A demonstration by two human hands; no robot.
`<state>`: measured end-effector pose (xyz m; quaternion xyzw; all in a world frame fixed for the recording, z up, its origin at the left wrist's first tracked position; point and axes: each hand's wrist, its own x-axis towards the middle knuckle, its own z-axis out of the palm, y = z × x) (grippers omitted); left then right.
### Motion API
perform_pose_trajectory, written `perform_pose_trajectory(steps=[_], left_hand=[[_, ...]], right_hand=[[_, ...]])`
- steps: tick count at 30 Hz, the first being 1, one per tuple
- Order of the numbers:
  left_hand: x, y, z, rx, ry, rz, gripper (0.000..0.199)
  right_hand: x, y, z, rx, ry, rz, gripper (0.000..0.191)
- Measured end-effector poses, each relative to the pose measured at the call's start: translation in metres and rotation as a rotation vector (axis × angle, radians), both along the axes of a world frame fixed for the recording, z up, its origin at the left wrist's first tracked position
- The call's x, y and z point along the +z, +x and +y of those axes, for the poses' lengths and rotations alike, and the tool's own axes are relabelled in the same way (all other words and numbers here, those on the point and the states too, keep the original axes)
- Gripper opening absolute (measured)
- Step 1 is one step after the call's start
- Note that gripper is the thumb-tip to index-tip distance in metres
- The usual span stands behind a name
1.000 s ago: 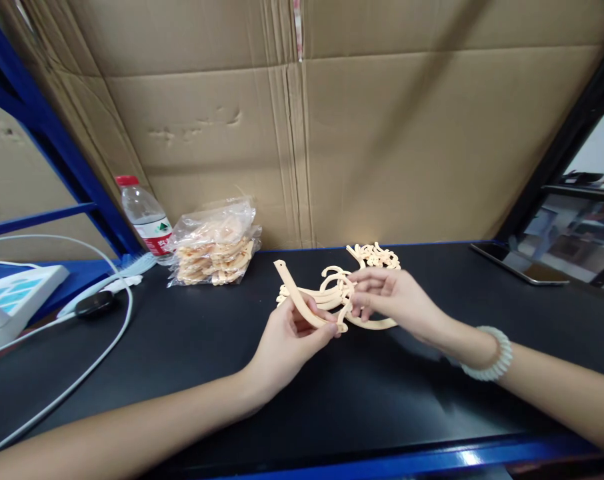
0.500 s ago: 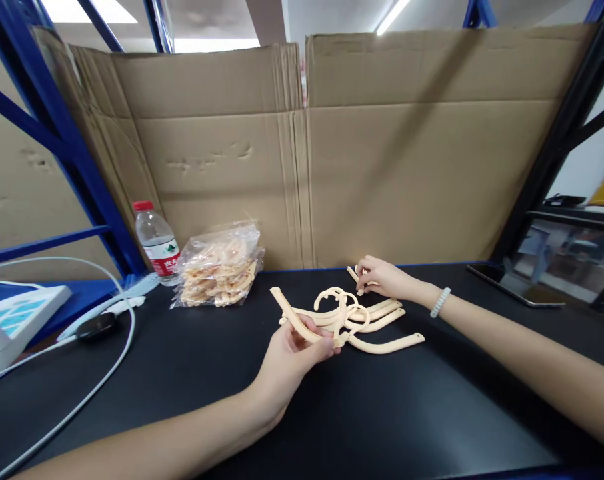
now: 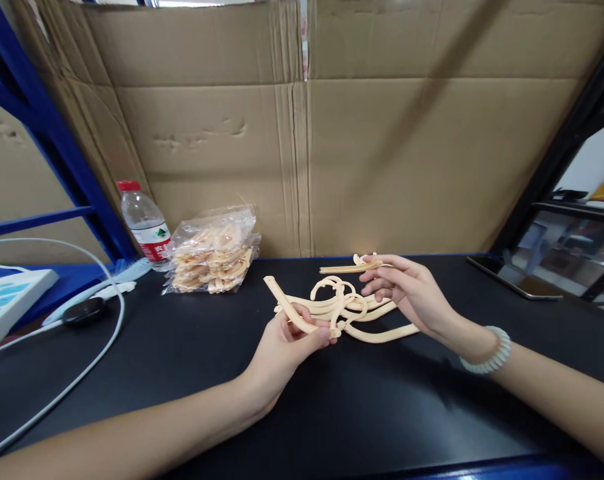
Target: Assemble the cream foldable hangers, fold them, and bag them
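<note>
My left hand (image 3: 289, 343) is closed on a cream plastic hanger piece (image 3: 285, 297), a curved arm slanting up to the left. Its fingertips pinch the lower end, beside a hook-shaped part. Farther back, my right hand (image 3: 419, 293) grips a second cream plastic hanger piece (image 3: 346, 269), held nearly level above the table, with a small curl near the fingers. Part of this piece is hidden by the fingers. Between and below the hands lies a loose pile of similar curved arms and hooks (image 3: 382, 334) on the black table.
A clear bag of cream pieces (image 3: 212, 257) stands at the back left beside a red-capped water bottle (image 3: 147, 227). White cables (image 3: 119, 320) and a power strip (image 3: 17, 303) lie at the left. A cardboard wall (image 3: 432, 167) closes the back; a dark tablet-like slab (image 3: 512, 280) lies right.
My right hand has lifted the hanger piece off the table, turned it nearly level and come nearer. My left hand keeps its hold. The view has tilted down slightly.
</note>
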<state>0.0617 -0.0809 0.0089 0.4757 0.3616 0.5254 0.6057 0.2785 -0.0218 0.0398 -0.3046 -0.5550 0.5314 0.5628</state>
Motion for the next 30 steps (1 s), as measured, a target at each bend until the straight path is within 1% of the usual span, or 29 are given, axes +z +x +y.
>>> perform_pose_trajectory(steps=[3, 7, 9, 13, 17, 18, 23, 30], left_hand=[[0.002, 0.001, 0.0, 0.002, 0.001, 0.009, 0.038], [0.004, 0.0, -0.001, 0.002, 0.013, 0.021, 0.04], [0.004, 0.0, -0.001, 0.0, 0.019, 0.019, 0.041], [0.001, -0.001, 0.0, -0.012, 0.028, -0.002, 0.041], [0.002, -0.001, 0.0, -0.02, 0.031, -0.017, 0.041], [0.003, 0.0, 0.0, -0.027, 0.034, -0.021, 0.04], [0.005, 0.001, 0.0, -0.054, 0.046, -0.03, 0.039], [0.005, 0.001, 0.0, -0.064, 0.065, -0.022, 0.037]], right_hand=[[-0.003, -0.01, -0.013, 0.086, -0.121, 0.134, 0.026], [-0.01, -0.019, -0.024, 0.128, -0.182, 0.14, 0.022], [-0.014, -0.022, -0.028, 0.125, -0.19, 0.14, 0.025], [-0.018, -0.024, -0.033, 0.177, -0.201, 0.119, 0.038], [-0.019, -0.027, -0.037, 0.227, -0.171, -0.007, 0.023], [-0.019, -0.028, -0.037, 0.231, -0.16, -0.028, 0.022], [-0.019, -0.03, -0.038, 0.234, -0.121, -0.079, 0.025], [-0.022, -0.029, -0.039, 0.236, -0.118, -0.097, 0.025]])
